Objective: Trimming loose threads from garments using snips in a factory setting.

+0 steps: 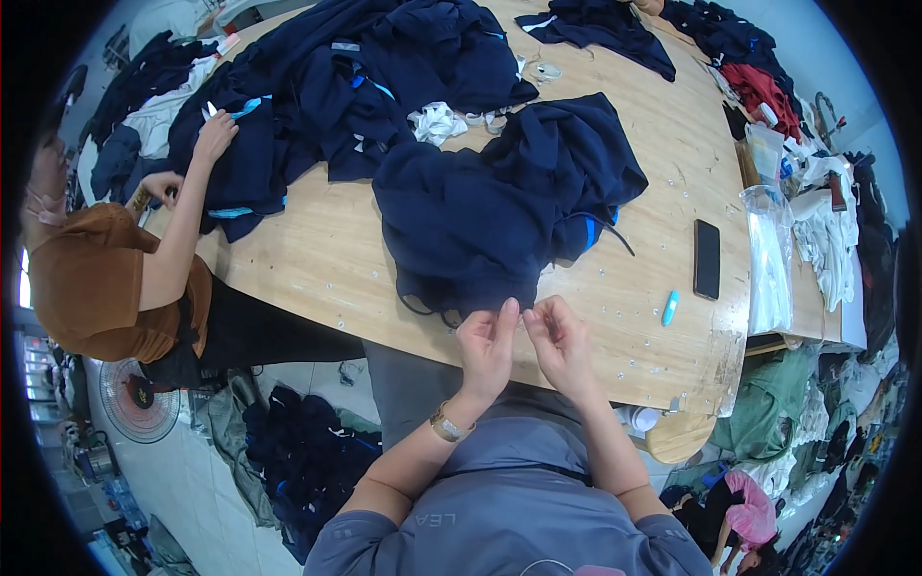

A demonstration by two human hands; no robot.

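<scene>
Angling inward, our left hand [487, 348] and right hand [560, 348] nearly meet at the navy garment [471, 211]. We cannot tell whether either grips it.

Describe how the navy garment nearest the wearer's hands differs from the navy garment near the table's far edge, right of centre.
The near garment is a bulky heap; the far garment lies flatter.
The near garment shows a bright blue patch and a dark cord; the far garment has a pale strip at its left.
The near garment looks larger, partly through closeness; the far garment looks smaller.
Both are navy and on the table.
</scene>
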